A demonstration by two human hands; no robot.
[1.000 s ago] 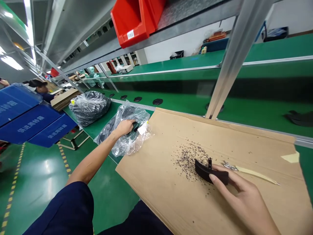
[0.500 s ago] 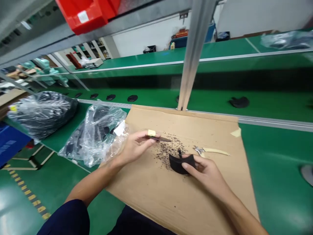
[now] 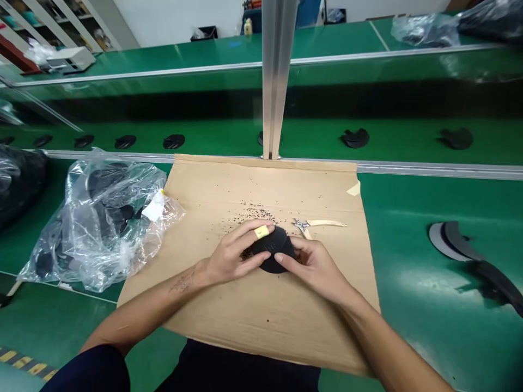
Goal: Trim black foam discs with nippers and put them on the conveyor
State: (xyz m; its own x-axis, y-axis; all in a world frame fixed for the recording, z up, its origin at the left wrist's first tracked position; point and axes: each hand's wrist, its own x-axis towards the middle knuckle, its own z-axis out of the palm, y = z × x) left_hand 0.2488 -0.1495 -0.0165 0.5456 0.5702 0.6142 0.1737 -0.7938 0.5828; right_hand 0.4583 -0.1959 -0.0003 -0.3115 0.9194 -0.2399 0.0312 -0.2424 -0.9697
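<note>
My left hand (image 3: 235,255) and my right hand (image 3: 316,267) are closed on opposite sides of a round black piece (image 3: 273,257) made of overlapping curved parts. Its face carries faint raised marks. Yellow tape (image 3: 262,232) wraps a finger of the left hand. Under the hands lies a cardboard sheet (image 3: 245,318), strewn with small black crumbs (image 3: 256,209) just beyond the piece. Nippers with cream handles (image 3: 326,222) rest on the cardboard beyond my right hand. The fingers behind the piece are partly hidden.
A clear plastic bag (image 3: 118,228) of black parts lies at left, beside a dark bag (image 3: 18,182). Loose curved parts (image 3: 460,239) lie at right. Several black pieces (image 3: 174,141) line the green strip behind a metal post (image 3: 273,87).
The view has swung right and downward. My left hand has brought its thin dark piece to the curved black part in my right hand; both hands now hold one round piece.
</note>
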